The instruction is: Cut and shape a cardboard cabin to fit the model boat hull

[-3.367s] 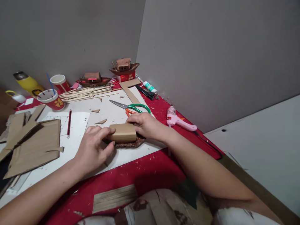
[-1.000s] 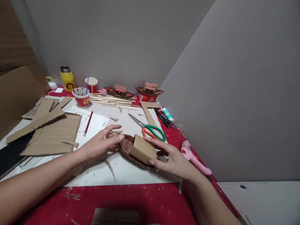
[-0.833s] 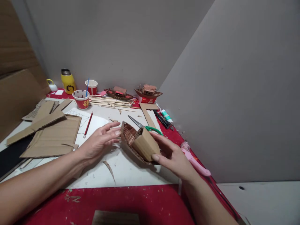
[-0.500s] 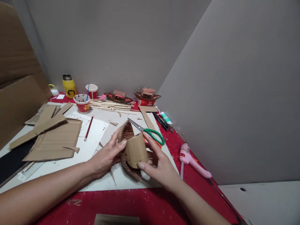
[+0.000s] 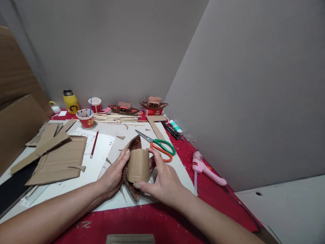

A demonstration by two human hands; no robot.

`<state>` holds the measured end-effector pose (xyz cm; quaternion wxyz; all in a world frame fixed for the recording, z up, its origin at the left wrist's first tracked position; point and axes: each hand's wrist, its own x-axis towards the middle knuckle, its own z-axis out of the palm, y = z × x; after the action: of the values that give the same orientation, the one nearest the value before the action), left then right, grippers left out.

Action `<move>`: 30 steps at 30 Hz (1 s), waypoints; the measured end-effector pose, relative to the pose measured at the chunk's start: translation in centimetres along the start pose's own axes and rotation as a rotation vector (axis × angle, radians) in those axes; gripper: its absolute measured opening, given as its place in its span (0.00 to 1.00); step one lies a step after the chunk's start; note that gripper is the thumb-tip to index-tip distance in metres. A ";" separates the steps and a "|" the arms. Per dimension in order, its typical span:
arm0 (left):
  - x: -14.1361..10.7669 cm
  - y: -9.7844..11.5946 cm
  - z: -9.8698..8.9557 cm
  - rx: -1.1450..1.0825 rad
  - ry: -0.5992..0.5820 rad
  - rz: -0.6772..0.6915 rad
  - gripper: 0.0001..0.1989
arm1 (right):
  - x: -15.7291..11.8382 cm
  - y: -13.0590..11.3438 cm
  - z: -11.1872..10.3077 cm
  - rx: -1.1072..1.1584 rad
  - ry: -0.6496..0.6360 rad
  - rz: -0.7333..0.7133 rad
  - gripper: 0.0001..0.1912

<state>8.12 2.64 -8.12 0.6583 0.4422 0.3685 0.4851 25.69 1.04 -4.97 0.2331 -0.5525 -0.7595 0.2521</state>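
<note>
My left hand (image 5: 115,176) is wrapped round the outer side of a brown cardboard boat hull (image 5: 131,195), which is tipped on its side with its hollow facing right. A curved piece of tan cardboard (image 5: 139,166) sits across the middle of the hull's opening. With thumb and fingers at its lower and upper edges, my right hand (image 5: 159,178) grips this curved piece; some fingers are hidden behind it. Just beyond the hull lie scissors (image 5: 154,141) with green and orange handles.
Cardboard pieces (image 5: 61,159) and a red pencil (image 5: 94,144) lie left. At the back stand paper cups (image 5: 86,118), a yellow bottle (image 5: 71,103), thin sticks (image 5: 114,117) and two model boats (image 5: 124,107). A pink glue gun (image 5: 205,169) lies right.
The hull and curved piece have turned and shifted slightly left in view. The curved piece now faces the camera more squarely. Both hands keep hold, and the orange scissor handle shows more fully.
</note>
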 end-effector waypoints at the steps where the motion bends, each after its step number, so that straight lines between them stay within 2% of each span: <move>1: -0.1 0.1 0.1 -0.054 -0.018 -0.050 0.27 | 0.0 -0.3 0.1 -0.035 0.006 -0.005 0.51; 4: -0.2 0.5 0.1 -0.197 -0.007 -0.144 0.25 | 0.3 -1.2 0.7 -0.094 0.036 -0.043 0.50; 9: 0.0 1.1 -0.1 -0.283 0.073 -0.145 0.22 | 1.2 -1.9 1.3 -0.121 0.110 -0.093 0.49; 15: 0.7 0.9 -0.3 -0.310 0.048 -0.194 0.21 | 1.7 -1.7 1.5 -0.135 0.158 -0.090 0.48; 21: 0.9 2.0 -1.0 -0.107 -0.017 -0.105 0.21 | 1.8 -1.5 1.7 -0.124 0.176 -0.079 0.46; 24: 0.7 2.7 -1.1 0.026 -0.069 -0.059 0.25 | 1.9 -1.4 1.8 -0.130 0.191 -0.099 0.46; 27: 0.7 3.0 -1.0 0.086 -0.079 -0.071 0.29 | 1.9 -1.4 1.8 -0.139 0.197 -0.113 0.46; 30: 0.7 2.8 -0.8 0.080 -0.068 -0.085 0.28 | 1.8 -1.6 1.7 -0.133 0.189 -0.125 0.48</move>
<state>6.71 3.91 -5.80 0.6722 0.4685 0.3833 0.4263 22.93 2.15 -5.14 0.2815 -0.5397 -0.7821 0.1330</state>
